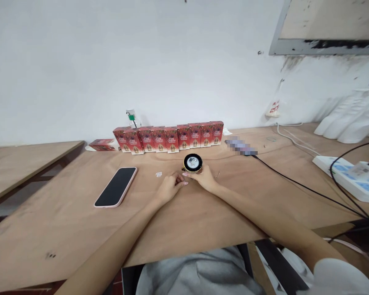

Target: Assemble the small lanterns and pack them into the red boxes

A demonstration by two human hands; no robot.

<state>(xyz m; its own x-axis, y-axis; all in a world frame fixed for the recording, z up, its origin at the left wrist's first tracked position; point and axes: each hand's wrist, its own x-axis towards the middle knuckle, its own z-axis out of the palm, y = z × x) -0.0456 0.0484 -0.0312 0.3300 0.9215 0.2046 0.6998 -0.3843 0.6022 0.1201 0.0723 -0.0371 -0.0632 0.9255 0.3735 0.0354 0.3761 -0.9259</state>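
My right hand (206, 179) grips a small round thing with a black rim, a yellow-gold edge and a whitish disc (193, 162) in the middle. Its fingers wrap around the near right side of it. Just left of that, my left hand (169, 187) rests low over the table with fingers curled and thumb pressed toward them; anything between them is hidden. A tiny white piece (158, 174) lies on the table beyond my left hand. Close to my right hand is a small thin bit (217, 175).
Several red printed boxes (171, 140) stand in a row near the wall, with another box (103, 144) lying at their left. A phone (116, 187) lies at left. At right are a blurred-out device (240, 146) on a black cable and a white power strip (347, 178).
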